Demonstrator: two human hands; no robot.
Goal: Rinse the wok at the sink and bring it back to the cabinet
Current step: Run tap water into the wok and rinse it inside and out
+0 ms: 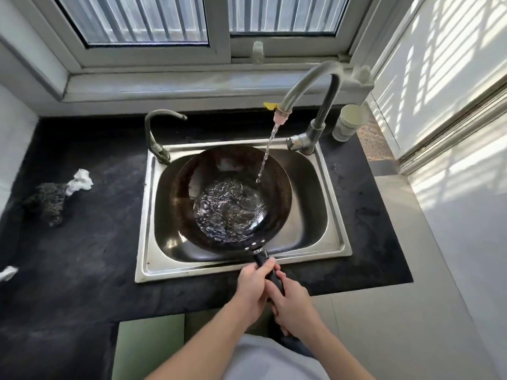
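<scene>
A dark round wok [189, 193] sits in the steel sink [333, 231], its bowl holding rippling water. A thin stream falls into it from the tall curved faucet [315, 78], whose tip carries a pink nozzle. The wok's black handle [262, 257] points toward me over the sink's front rim. My left hand [253, 286] grips the handle nearer the wok. My right hand [295, 305] grips it just behind, closer to my body. Both hands hide most of the handle.
A second, smaller faucet [156, 124] stands at the sink's back left corner. On the black countertop [82, 256] lie a dark scrubber [49, 201] and crumpled white tissue [81, 179]. A pale cup [348, 122] stands right of the tall faucet. A window runs behind.
</scene>
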